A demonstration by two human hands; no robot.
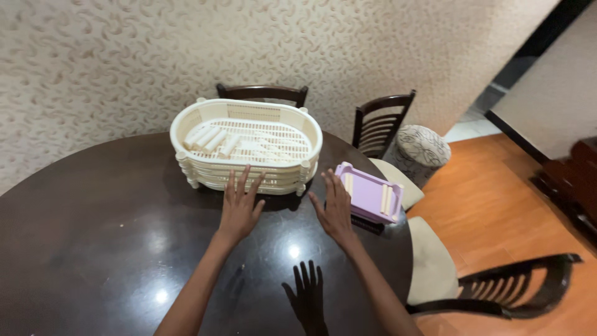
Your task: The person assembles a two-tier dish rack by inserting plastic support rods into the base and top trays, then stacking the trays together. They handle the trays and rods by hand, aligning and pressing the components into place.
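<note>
Reaching out over the dark round desk point(112, 249), you've got both hands open with fingers spread, holding nothing. Your left hand point(239, 208) has its fingertips right up against the near side of the stack of cream baskets point(247, 144), touching or almost touching, hard to call. Your right hand point(334, 210) hovers just right of the stack's near corner, close beside the one lilac tray point(370, 192) that sits tilted to the right of the stack at the desk's edge.

The stack looks like about four oval slotted baskets nested together, and a few cream tubes point(213, 138) lie inside the top one, maybe four, can't count them cleanly.

Counting chairs point(380, 121): three dark wooden ones, one behind the stack, two off to its right. One patterned round stool point(421, 149) sits right of the stack too.
</note>
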